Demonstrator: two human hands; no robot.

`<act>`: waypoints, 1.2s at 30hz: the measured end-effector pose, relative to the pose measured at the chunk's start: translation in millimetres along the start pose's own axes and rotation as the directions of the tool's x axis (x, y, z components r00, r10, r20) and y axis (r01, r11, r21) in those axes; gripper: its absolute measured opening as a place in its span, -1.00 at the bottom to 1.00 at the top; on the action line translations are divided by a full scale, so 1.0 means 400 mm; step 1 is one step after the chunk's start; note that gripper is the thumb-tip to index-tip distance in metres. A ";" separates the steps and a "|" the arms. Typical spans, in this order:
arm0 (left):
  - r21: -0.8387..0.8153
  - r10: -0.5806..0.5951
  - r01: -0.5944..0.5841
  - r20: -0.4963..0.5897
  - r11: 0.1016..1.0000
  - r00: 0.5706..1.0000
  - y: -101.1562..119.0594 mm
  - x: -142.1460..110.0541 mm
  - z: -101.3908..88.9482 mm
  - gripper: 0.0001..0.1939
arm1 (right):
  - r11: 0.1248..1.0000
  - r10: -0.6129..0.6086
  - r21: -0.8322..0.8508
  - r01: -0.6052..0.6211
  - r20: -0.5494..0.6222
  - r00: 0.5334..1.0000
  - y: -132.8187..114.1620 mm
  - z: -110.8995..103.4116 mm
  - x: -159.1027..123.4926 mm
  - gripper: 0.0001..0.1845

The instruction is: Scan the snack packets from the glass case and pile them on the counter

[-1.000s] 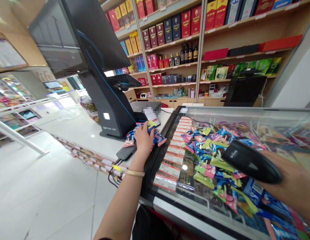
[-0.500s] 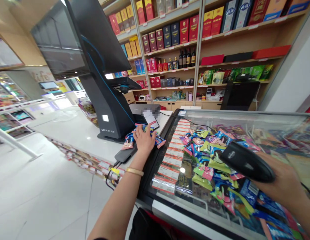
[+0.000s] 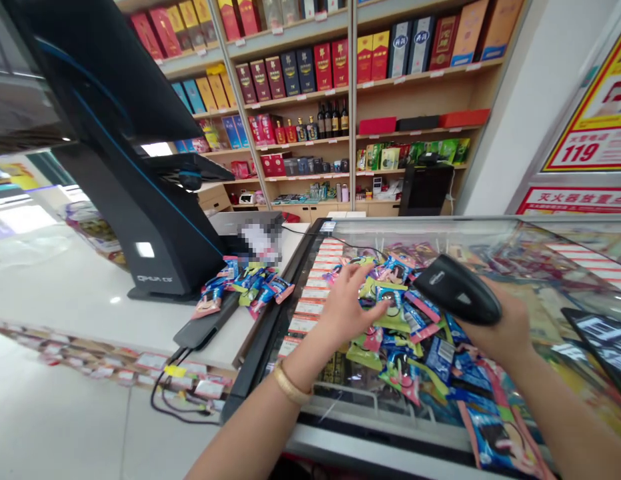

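My left hand (image 3: 346, 303) reaches over the glass counter (image 3: 490, 230) with its fingers spread, the fingertips on a green snack packet (image 3: 387, 313) in the heap of small colourful packets (image 3: 405, 333). My right hand (image 3: 497, 330) is closed round a black barcode scanner (image 3: 455, 295), held just above the same heap with its nose towards the left hand. A smaller pile of packets (image 3: 247, 283) lies on the white counter beside the base of the black checkout terminal (image 3: 140, 220).
A row of price labels (image 3: 315, 290) lies under the glass at the case's left edge. A black flat device with cables (image 3: 205, 323) rests at the white counter's edge. Shelves of boxed goods and bottles (image 3: 310, 73) fill the back wall. A phone (image 3: 600, 333) lies at right.
My left hand left the small pile by the terminal and moved right onto the heap on the glass. The scanner hand shifted left and up, and the view swung right.
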State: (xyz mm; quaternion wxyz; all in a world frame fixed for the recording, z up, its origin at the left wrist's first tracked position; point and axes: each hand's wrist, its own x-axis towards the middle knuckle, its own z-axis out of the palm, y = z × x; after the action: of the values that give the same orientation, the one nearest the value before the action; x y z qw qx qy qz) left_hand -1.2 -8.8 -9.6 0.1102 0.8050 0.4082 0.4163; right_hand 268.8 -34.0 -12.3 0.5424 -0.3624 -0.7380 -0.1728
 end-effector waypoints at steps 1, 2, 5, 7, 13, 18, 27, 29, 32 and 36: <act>0.004 0.002 -0.003 0.061 1.000 0.998 0.017 -0.007 0.024 -0.25 | 1.000 0.007 -0.002 -0.007 -0.001 1.000 0.001 0.001 0.000 -0.88; 0.020 0.006 -0.008 0.114 1.000 0.993 0.029 -0.014 0.043 -0.16 | 1.000 0.006 -0.004 -0.006 0.005 1.000 0.001 0.003 0.000 -0.88; 0.087 0.032 -0.053 0.221 0.995 0.975 0.044 -0.026 0.080 0.02 | 1.000 -0.010 -0.024 0.011 0.036 0.999 0.001 0.006 -0.002 -0.88; 0.115 0.038 -0.069 0.247 0.991 0.968 0.041 -0.028 0.090 0.01 | 0.999 -0.012 -0.035 0.013 0.045 0.999 -0.001 0.007 -0.004 -0.85; 0.065 0.077 -0.092 0.207 0.994 0.975 0.019 -0.025 0.088 -0.14 | 1.000 0.003 -0.026 -0.001 0.057 0.998 -0.007 0.007 -0.008 -0.76; -0.029 0.108 -0.105 0.127 0.994 0.986 -0.001 -0.030 0.086 -0.25 | 0.999 -0.031 -0.039 0.034 0.056 0.998 -0.009 0.009 -0.009 -0.70; -0.447 -0.275 0.207 -0.091 0.870 0.957 -0.016 -0.024 0.078 -0.67 | 0.998 -0.047 -0.041 0.050 0.074 0.996 -0.005 0.007 -0.019 -0.69; -0.680 -0.487 0.321 -0.061 0.659 0.871 -0.022 -0.015 0.072 -0.75 | 0.999 -0.027 -0.020 0.029 0.094 0.995 -0.004 0.005 -0.023 -0.70; -0.915 -0.675 0.327 0.086 0.238 0.733 -0.031 -0.003 0.057 -0.76 | 1.000 -0.020 -0.012 0.022 0.107 0.994 -0.009 0.003 -0.023 -0.72; -0.971 -0.721 0.239 0.161 0.007 0.674 -0.032 0.003 0.040 -0.78 | 0.998 -0.053 0.046 0.047 0.140 0.989 -0.025 0.002 -0.010 -0.80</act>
State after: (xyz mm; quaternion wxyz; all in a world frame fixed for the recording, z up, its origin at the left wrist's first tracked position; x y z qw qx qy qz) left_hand 4.0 3.1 -25.6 0.6324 0.2557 0.3295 0.6528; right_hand 261.7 -41.5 -14.9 0.4917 -0.3434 -0.7870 -0.1446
